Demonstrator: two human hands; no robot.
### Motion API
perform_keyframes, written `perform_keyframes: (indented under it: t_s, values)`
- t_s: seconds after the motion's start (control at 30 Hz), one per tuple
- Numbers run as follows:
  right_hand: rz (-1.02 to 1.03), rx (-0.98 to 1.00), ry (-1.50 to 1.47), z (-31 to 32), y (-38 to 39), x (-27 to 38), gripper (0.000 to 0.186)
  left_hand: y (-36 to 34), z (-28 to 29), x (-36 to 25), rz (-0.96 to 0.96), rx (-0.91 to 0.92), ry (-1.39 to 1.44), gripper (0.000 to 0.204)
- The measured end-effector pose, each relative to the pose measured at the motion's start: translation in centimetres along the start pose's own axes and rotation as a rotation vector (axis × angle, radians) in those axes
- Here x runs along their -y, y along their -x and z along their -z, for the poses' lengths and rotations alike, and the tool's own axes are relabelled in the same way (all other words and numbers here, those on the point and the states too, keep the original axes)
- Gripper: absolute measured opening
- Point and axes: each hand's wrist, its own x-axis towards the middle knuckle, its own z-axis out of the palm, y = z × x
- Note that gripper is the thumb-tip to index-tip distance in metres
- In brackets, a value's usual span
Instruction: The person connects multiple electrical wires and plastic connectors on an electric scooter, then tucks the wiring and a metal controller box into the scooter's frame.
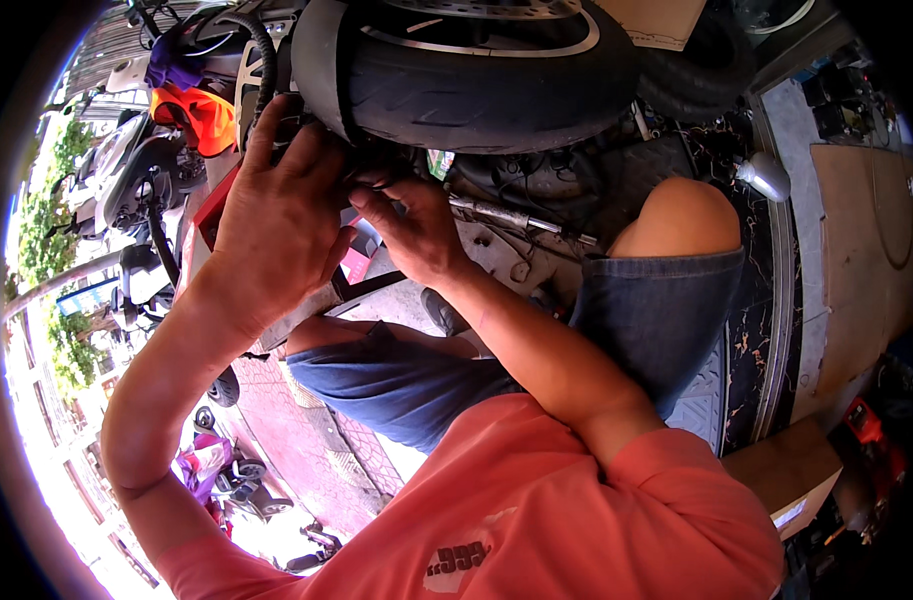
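A motorcycle's black rear tyre (476, 105) fills the top middle, with a dark mudguard (321, 60) curving along its left side. Just below that mudguard, my left hand (286, 205) reaches up with its fingers bent over a dark part; its fingertips are lost in shadow. Close on its right is my right hand (416, 225), thumb and fingers curled together at the same dark spot. Whatever both hands grip there is too dark and covered to make out. A black ribbed hose (263, 50) runs above my left fingers.
A metal rod-like tool (521, 218) lies on the cluttered floor right of my right hand. Farther right are a white bottle (764, 177) and a cardboard box (784, 465). An orange cloth (198, 118) hangs at upper left. Parked motorcycles (126, 180) stand outside at left.
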Motion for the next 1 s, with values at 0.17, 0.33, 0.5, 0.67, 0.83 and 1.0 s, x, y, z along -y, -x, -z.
perform_keyframes:
  t_s: [0.17,0.33,0.5,0.67,0.83,1.0]
  values:
    - [0.077,0.261,0.232,-0.8,-1.7,-0.2,0.035,1.3,0.8,0.9,-0.069,-0.044,0.177,0.041]
    - [0.268,0.378,0.713,-0.3,-2.5,-2.3,0.051,1.1,1.2,0.6,-0.141,-0.147,0.228,0.042]
    - [0.062,0.406,0.226,-0.9,-2.3,-0.3,0.058,1.2,-0.2,0.6,-0.217,-0.06,0.266,0.044]
    - [0.266,0.255,0.395,-1.5,-0.7,-0.8,0.048,1.0,0.0,0.6,-0.174,-0.005,0.247,0.044]
    - [0.307,0.04,0.424,-0.7,2.1,-0.5,0.037,1.0,0.0,0.6,-0.148,0.028,0.257,0.041]
    - [0.049,-0.179,0.171,0.0,2.9,-2.1,0.024,1.0,0.0,0.6,-0.144,0.023,0.261,0.039]
